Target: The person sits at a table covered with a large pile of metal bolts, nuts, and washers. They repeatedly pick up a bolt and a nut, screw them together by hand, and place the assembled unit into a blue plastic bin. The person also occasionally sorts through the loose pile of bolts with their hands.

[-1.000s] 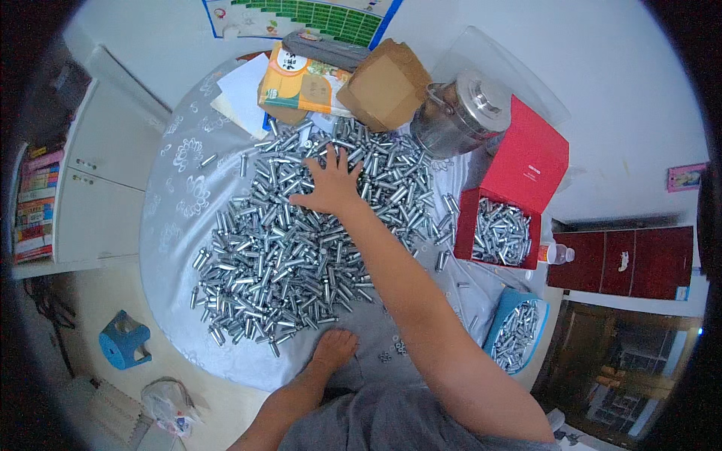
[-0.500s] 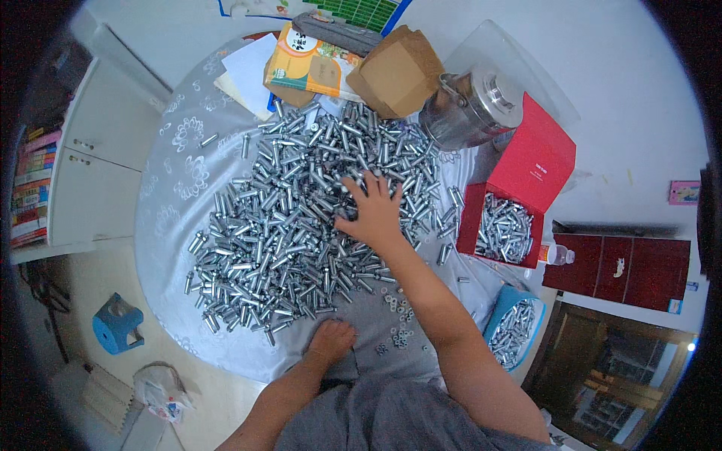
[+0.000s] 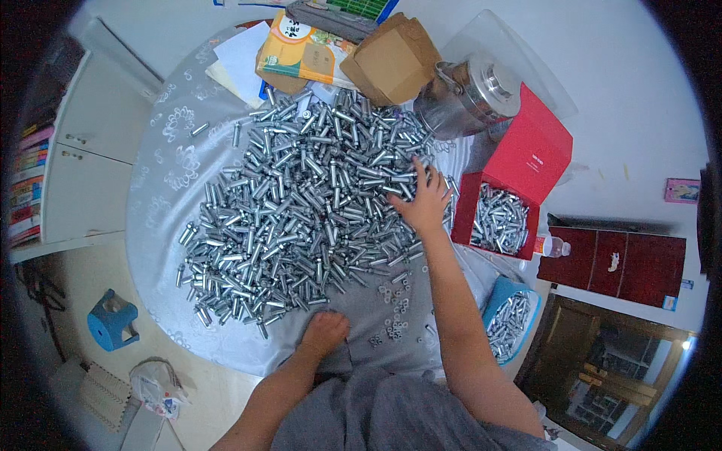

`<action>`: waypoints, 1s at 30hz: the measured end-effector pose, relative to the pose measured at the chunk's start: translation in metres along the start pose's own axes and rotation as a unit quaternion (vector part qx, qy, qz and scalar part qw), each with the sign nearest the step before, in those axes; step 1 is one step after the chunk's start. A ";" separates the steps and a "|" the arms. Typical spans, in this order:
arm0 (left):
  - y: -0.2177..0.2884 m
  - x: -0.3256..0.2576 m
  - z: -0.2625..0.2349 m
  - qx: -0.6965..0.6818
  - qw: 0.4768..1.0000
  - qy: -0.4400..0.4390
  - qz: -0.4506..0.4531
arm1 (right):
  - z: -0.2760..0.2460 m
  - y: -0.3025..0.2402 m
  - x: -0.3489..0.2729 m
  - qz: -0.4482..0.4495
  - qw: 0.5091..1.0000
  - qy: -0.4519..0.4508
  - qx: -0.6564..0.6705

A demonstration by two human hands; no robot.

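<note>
A wide heap of silvery expansion bolts (image 3: pixel 301 203) covers the middle of the round table. My right hand (image 3: pixel 426 201) lies over the heap's right edge, fingers spread and palm down, touching the bolts there. I see nothing gripped in it. At the table's near edge rests my left hand (image 3: pixel 326 331), its fingers curled in; whatever may be inside is hidden. Small loose nuts (image 3: pixel 391 323) lie scattered on the grey cloth between my two forearms.
Right of the heap stands a red box (image 3: pixel 466 210) with its lid up, holding bolts. Nearer me, a blue-rimmed container (image 3: pixel 535 304) holds more. Behind the heap are a steel pot (image 3: pixel 470 98), an open cardboard box (image 3: pixel 391 64) and a yellow package (image 3: pixel 301 56).
My right hand has moved right, from the middle of the heap to its right edge, still spread. My left hand stays at the near edge. The whole view has shifted slightly.
</note>
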State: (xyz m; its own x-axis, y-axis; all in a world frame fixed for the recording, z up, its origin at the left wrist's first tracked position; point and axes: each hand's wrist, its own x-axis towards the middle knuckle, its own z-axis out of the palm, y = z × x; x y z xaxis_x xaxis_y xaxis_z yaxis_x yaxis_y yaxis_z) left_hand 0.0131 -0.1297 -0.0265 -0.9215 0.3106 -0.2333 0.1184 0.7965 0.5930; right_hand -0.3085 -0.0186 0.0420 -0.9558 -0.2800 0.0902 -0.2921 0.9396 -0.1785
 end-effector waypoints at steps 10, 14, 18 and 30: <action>0.001 0.000 -0.002 -0.008 1.000 0.015 -0.005 | 0.017 0.042 0.052 0.024 0.998 -0.025 0.048; 0.002 -0.001 -0.002 0.009 0.997 0.070 0.019 | 0.011 0.016 0.066 0.004 0.999 -0.034 0.032; 0.000 0.001 0.005 0.006 1.000 0.008 -0.001 | 0.012 -0.011 0.080 -0.144 0.982 -0.019 -0.118; 0.001 0.000 0.005 0.024 0.997 0.070 0.014 | 0.001 -0.058 0.066 -0.211 0.964 -0.153 -0.059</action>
State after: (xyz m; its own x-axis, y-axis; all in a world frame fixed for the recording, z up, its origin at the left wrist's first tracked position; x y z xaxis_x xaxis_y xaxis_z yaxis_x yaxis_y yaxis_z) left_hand 0.0147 -0.1264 -0.0302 -0.9595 0.2611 -0.1055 0.1596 0.8129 0.5601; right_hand -0.3547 -0.0919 0.0577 -0.7241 -0.6696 -0.1652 -0.6679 0.7405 -0.0744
